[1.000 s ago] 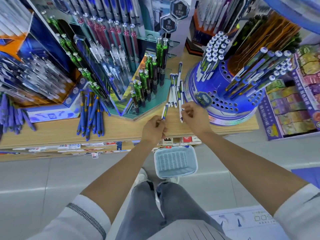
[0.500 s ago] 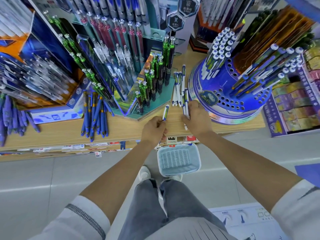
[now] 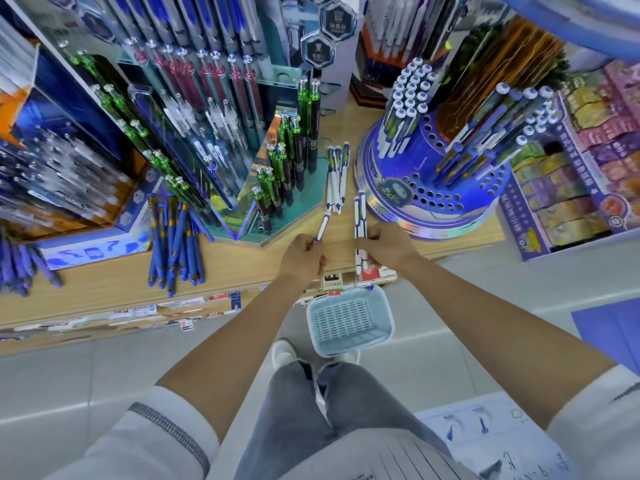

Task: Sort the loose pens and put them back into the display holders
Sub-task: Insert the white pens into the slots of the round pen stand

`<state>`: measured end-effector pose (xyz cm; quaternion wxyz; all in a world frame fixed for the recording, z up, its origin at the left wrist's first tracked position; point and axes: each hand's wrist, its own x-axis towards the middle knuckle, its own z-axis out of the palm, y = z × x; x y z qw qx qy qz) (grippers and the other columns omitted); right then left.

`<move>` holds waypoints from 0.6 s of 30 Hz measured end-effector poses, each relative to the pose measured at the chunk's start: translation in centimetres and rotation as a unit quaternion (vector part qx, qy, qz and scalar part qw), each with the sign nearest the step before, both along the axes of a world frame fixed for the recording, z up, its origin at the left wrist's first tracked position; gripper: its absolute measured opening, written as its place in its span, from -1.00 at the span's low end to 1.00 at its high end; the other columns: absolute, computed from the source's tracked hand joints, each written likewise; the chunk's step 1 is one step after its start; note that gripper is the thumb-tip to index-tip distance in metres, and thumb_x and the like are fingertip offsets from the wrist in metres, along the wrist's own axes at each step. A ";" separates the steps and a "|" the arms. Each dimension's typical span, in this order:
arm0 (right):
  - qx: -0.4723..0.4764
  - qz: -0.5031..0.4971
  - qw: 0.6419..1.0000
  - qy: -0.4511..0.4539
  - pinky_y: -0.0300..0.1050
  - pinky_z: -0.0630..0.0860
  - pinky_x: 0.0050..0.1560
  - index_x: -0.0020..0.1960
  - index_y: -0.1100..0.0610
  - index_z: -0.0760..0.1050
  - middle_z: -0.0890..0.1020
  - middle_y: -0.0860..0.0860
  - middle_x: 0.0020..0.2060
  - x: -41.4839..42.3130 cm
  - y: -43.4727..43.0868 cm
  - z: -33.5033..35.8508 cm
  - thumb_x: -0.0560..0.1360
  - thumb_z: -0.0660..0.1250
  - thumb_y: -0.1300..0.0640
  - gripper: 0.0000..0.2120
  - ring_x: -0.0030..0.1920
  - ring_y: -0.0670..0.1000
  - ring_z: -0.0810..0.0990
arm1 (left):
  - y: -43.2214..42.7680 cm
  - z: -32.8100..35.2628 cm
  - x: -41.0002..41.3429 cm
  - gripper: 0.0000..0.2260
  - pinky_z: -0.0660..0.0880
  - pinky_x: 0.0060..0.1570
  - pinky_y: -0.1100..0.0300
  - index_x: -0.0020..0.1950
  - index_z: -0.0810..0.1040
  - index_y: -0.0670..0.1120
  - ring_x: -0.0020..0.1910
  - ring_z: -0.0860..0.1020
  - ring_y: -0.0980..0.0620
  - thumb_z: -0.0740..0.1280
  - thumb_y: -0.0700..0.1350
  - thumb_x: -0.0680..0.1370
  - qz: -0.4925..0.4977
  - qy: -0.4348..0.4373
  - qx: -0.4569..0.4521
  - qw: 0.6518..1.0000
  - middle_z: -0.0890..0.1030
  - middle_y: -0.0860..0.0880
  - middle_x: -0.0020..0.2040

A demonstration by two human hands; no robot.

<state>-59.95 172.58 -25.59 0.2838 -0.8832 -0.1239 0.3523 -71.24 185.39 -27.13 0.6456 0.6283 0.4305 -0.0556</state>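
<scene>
Loose pens (image 3: 336,178), white with blue trim, lie side by side on the wooden shelf (image 3: 104,282), in the gap between the teal stand (image 3: 308,211) and the round blue holder (image 3: 460,216). Just in front of them the left hand (image 3: 303,258) is curled round the lower end of a single white-and-blue pen (image 3: 322,227), whose other end points toward the lying group. The right hand (image 3: 388,245) grips a small bunch of matching pens (image 3: 358,216), held roughly upright beside the foot of the round holder; how many it holds cannot be told for certain. The round holder is a tiered drum pierced with holes. One tight cluster of white-capped pens (image 3: 408,102) stands in its left side and another cluster (image 3: 502,133) leans out on its right. The teal stand carries rows of green-and-black pens (image 3: 277,168) standing in its steps. Farther left, a pile of blue pens with orange bands (image 3: 176,244) lies on the shelf, and more bluish-purple pens (image 3: 20,268) lie at the left edge of the view. A pale blue basket (image 3: 349,344) sits on the floor below the shelf edge, near the person's shoes.
</scene>
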 end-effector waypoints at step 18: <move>0.286 -0.073 0.954 0.042 -0.24 0.51 -0.37 0.00 0.32 0.56 0.59 0.13 -0.37 0.4 -7.8 4.9 0.45 0.47 0.23 -0.80 -0.45 -0.04 0.52 | -4.6 5.4 3.2 -0.83 0.50 -0.11 0.05 -0.04 0.52 -0.17 -0.28 0.57 -0.06 0.36 -0.07 0.53 -0.110 -0.129 0.136 0.976 0.61 -0.11 -0.28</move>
